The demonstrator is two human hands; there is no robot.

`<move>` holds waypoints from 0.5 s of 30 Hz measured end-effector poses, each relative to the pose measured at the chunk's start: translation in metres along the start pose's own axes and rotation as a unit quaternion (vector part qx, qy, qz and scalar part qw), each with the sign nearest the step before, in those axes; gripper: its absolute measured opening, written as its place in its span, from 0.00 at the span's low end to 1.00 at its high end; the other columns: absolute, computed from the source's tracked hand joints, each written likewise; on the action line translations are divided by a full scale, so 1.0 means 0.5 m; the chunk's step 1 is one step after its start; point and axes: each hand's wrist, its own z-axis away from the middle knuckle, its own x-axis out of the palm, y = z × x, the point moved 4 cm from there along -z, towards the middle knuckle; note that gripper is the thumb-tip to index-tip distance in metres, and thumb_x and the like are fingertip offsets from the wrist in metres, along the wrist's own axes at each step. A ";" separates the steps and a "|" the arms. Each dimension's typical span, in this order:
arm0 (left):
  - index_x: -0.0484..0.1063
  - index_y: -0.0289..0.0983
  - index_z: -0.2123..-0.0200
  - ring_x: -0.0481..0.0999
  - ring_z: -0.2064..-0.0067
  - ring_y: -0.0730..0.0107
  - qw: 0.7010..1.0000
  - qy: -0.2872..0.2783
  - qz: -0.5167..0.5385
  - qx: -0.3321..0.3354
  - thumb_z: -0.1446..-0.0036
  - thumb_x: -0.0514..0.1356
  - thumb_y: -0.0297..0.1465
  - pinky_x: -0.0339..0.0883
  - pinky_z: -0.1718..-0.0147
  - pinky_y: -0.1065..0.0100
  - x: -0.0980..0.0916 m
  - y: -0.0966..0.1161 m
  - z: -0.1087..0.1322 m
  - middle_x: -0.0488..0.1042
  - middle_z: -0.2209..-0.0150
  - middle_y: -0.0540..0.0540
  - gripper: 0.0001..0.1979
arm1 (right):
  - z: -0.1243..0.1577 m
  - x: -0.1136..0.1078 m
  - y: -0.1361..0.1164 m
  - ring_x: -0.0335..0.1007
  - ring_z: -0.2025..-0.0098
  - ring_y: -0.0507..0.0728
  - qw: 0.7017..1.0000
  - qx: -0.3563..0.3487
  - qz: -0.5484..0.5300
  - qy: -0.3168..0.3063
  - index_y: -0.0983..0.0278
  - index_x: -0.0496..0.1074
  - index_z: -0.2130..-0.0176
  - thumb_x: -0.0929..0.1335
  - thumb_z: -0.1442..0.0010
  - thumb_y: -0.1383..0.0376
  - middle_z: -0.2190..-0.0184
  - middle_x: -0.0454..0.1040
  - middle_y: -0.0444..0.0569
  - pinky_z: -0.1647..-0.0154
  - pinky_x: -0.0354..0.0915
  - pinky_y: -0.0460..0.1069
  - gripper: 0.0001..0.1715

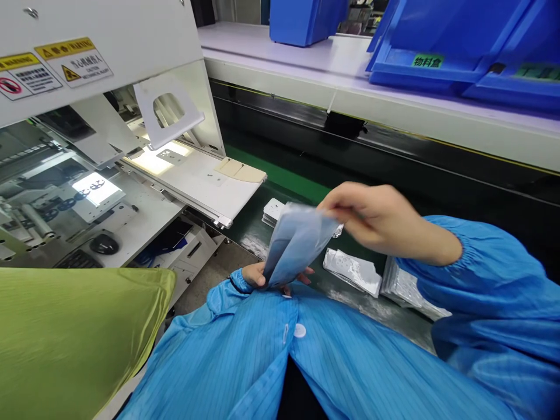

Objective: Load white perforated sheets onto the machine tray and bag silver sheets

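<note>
Steadily, it seems, our left hand [254,274] supports the blurred bluish sheet [297,239] from below while our right hand [376,221] pinches its upper corner, with flat plates [352,271] right of this grip, probably for easy reach, and a white stack [273,210] just beyond.

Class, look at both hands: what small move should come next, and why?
Perhaps the right hand should gently draw the upper corner of the bluish sheet outward: its fingers are at that corner, while the left hand holds the sheet's lower end. Blur hides whether a layer is lifting.
</note>
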 end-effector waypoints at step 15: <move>0.62 0.28 0.42 0.65 0.43 0.39 1.000 0.005 -0.012 -0.002 0.65 0.64 0.59 0.69 0.62 0.60 0.007 -0.008 -0.004 0.65 0.43 0.27 0.54 | -0.003 0.081 0.042 0.70 0.64 0.56 0.988 -0.140 0.046 -0.056 0.66 0.73 0.63 0.59 0.33 0.67 0.67 0.74 0.53 0.61 0.68 0.53 0.15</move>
